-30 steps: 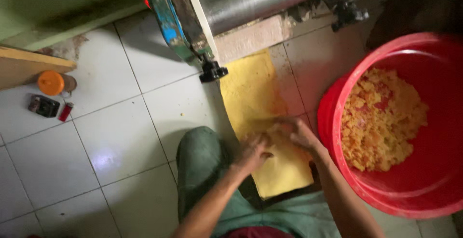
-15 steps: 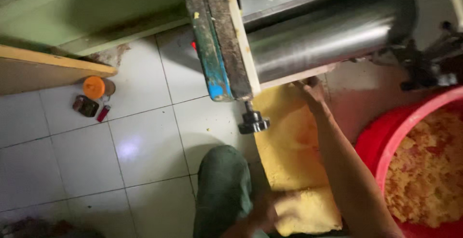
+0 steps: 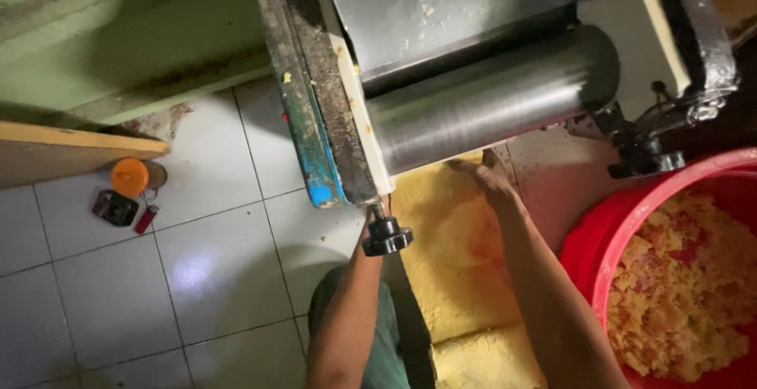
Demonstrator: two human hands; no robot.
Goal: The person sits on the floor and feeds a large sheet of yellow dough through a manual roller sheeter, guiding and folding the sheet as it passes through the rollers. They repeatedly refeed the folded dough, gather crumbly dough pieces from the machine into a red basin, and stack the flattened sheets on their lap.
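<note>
Right hand, frame centre: flat and unclenched, palm down on the yellow dough sheet, fingertips at the steel roller. Left hand: hidden behind the black knob under the machine frame; grip cannot be told. Sheet runs from under the roller down to bottom centre. Red tub of yellow crumbs, lower right. Orange lid, left, on white tiles.

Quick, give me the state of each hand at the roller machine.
Left hand: hidden behind the black round knob; grip cannot be told.
Right hand: open, flat on the yellow dough sheet under the steel roller.
</note>
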